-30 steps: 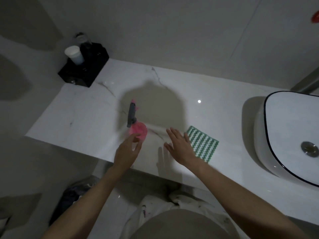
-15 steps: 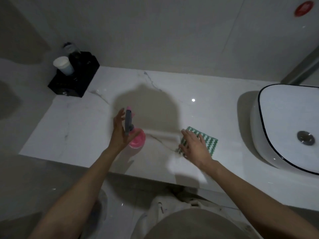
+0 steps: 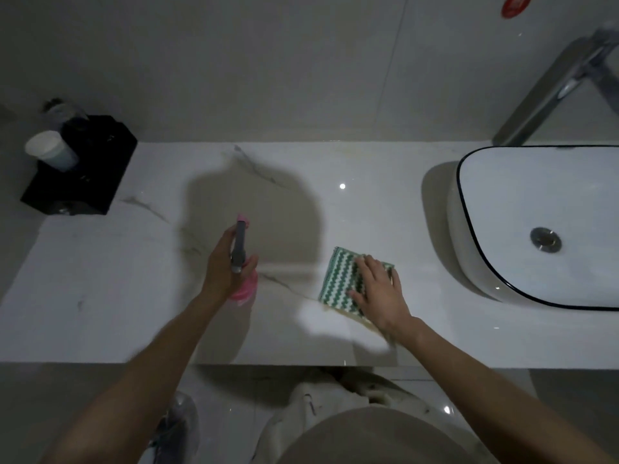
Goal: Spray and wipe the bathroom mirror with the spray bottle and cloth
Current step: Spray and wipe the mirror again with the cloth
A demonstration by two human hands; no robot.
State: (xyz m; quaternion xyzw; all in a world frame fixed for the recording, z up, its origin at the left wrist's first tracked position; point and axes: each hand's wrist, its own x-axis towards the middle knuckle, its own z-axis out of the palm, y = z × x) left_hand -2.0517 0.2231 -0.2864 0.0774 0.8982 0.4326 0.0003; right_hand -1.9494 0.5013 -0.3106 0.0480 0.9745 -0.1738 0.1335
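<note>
Left hand [image 3: 222, 266] grips upright spray bottle [image 3: 242, 262] at frame centre; right hand [image 3: 378, 289] rests on cloth [image 3: 341, 279], just right, on tabletop [image 3: 100, 279].

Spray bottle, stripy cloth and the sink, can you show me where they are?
Spray bottle [image 3: 239, 244], head view: on its grey sprayer top.
Stripy cloth [image 3: 340, 279], head view: on the bare green and white part beside the fingers.
Sink [image 3: 522, 195], head view: on its white inner wall.
</note>
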